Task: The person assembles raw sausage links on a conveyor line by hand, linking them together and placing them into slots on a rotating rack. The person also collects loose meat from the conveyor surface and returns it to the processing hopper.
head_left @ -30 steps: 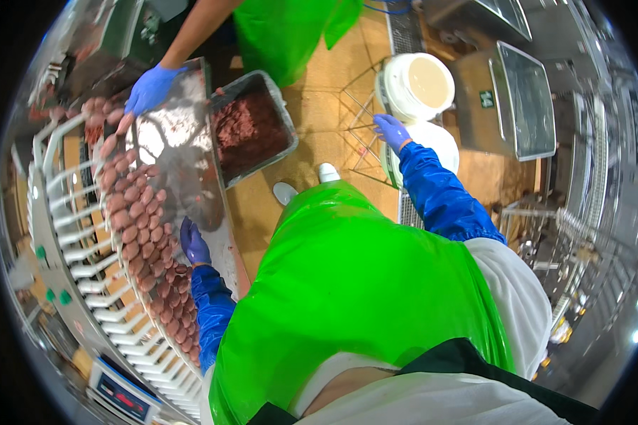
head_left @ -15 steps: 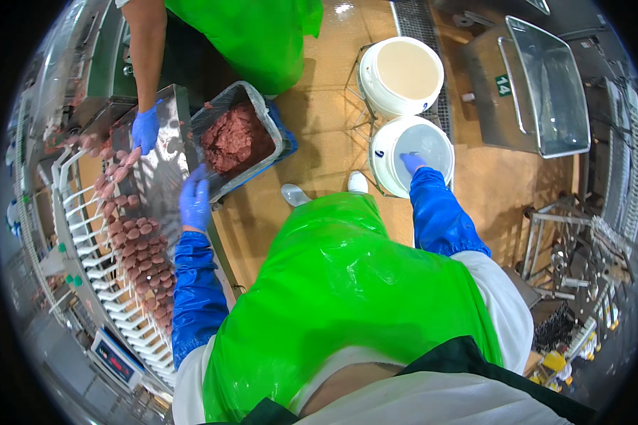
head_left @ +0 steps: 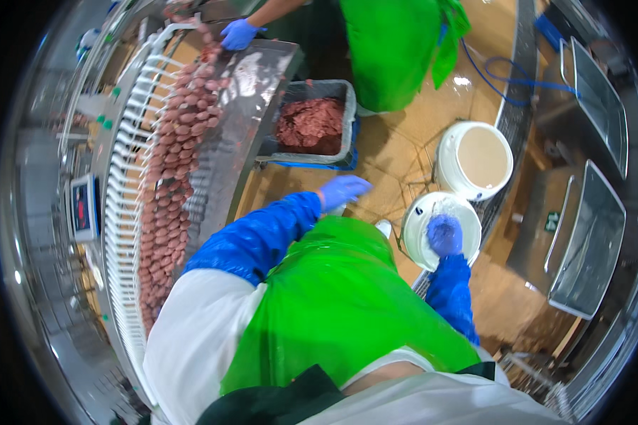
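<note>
At the far left of the frame stands a small display [head_left: 84,207], then a white slatted rack [head_left: 119,244]. Beside it, brownish-pink sausage links [head_left: 164,219] lie in a long band along a metal table [head_left: 252,92]. At the upper left, a co-worker's gloved hand [head_left: 239,34] is near the top of the band. In the upper middle, a grey bin [head_left: 349,113] holds ground meat [head_left: 310,124]. The left hand [head_left: 344,191], gloved and slightly blurred, hangs near the centre, fingers stretched out and close together. Right of centre, the right hand [head_left: 444,236] dips inside the white bucket [head_left: 413,241]; whether its fingers grip something, I cannot tell. Just above stands a second bucket [head_left: 447,166] with beige contents. Steel tubs [head_left: 585,241] stand at the far right.
</note>
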Tool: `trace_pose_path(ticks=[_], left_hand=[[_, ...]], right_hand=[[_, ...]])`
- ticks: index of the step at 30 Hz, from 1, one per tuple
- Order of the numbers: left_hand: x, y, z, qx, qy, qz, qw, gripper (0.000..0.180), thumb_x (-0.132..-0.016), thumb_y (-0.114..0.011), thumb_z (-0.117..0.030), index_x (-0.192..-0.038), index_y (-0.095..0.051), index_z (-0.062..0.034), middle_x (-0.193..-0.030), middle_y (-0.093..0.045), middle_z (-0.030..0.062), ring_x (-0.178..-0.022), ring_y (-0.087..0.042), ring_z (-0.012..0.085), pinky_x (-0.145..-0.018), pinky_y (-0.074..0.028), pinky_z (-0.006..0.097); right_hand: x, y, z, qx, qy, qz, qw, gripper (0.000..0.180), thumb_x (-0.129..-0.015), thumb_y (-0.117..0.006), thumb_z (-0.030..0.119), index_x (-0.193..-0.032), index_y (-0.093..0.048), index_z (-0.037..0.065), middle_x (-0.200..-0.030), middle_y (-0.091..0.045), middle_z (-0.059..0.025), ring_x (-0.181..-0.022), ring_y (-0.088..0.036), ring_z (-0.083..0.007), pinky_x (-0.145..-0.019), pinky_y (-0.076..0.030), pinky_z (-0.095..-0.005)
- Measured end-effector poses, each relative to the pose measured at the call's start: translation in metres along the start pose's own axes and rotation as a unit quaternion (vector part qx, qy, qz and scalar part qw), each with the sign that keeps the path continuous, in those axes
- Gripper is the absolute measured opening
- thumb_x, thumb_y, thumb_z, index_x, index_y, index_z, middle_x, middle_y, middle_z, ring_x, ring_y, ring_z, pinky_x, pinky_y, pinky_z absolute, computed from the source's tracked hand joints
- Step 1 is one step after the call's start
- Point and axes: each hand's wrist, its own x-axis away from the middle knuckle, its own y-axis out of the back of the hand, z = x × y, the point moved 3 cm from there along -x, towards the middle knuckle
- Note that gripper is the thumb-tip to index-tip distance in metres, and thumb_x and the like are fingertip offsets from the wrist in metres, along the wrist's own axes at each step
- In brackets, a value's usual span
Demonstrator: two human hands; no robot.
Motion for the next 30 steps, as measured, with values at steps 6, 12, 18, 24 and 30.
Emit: trace_pose_path(ticks=[6, 12, 18, 24, 30], left_hand=[[0.031, -0.085, -0.054, -0.256, -0.324, 0.236, 0.879, 0.040, -0.101, -0.048, -0.032, -0.129, -0.059, -0.0064, -0.127, -0.061, 0.0098, -0.115, -0.058, 0.0239, -0.100, -0.045, 0.037], [0.122, -0.055, 0.000, -0.151, -0.102, 0.201, 0.962, 0.042, -0.100, -0.047, -0.034, -0.129, -0.059, -0.0061, -0.128, -0.061, 0.0124, -0.116, -0.058, 0.0257, -0.101, -0.043, 0.038], [0.253, 0.057, 0.147, -0.285, 0.215, -0.039, 0.933, 0.048, -0.095, -0.046, -0.043, -0.123, -0.062, -0.0068, -0.123, -0.063, 0.0184, -0.111, -0.060, 0.0323, -0.097, -0.044, 0.041], [0.340, 0.162, 0.153, -0.237, 0.227, -0.321, 0.889, 0.049, -0.093, -0.048, -0.048, -0.102, -0.068, -0.0044, -0.100, -0.069, 0.0189, -0.092, -0.064, 0.0379, -0.086, -0.048, 0.045], [0.387, 0.220, 0.104, -0.151, 0.168, -0.456, 0.861, 0.034, -0.090, -0.058, -0.037, -0.105, -0.066, -0.0076, -0.089, -0.070, 0.0144, -0.085, -0.067, 0.0319, -0.083, -0.051, 0.041]], right_hand=[[0.127, -0.227, -0.140, 0.658, -0.052, 0.483, 0.575, 0.057, -0.094, -0.053, 0.040, -0.133, -0.051, -0.002, -0.133, -0.054, -0.0191, -0.123, -0.052, -0.0300, -0.104, -0.038, -0.0424], [0.099, -0.209, -0.166, 0.660, -0.247, 0.405, 0.583, 0.067, -0.096, -0.051, 0.048, -0.144, -0.042, 0.001, -0.147, -0.042, -0.0170, -0.137, -0.036, -0.0289, -0.114, -0.025, -0.0437], [-0.009, -0.170, -0.154, 0.868, -0.112, 0.294, 0.384, 0.051, -0.096, -0.058, 0.028, -0.139, -0.047, 0.003, -0.133, -0.057, -0.0116, -0.119, -0.057, -0.0190, -0.104, -0.041, -0.0316], [-0.112, -0.273, -0.248, 0.872, -0.017, 0.329, 0.362, 0.044, -0.097, -0.057, 0.027, -0.132, -0.055, 0.001, -0.130, -0.060, -0.0126, -0.118, -0.057, -0.0202, -0.103, -0.042, -0.0323], [-0.192, -0.380, -0.368, 0.796, 0.026, 0.386, 0.467, 0.042, -0.097, -0.057, 0.023, -0.131, -0.055, -0.001, -0.124, -0.062, -0.0100, -0.114, -0.058, -0.0180, -0.101, -0.044, -0.0321]])
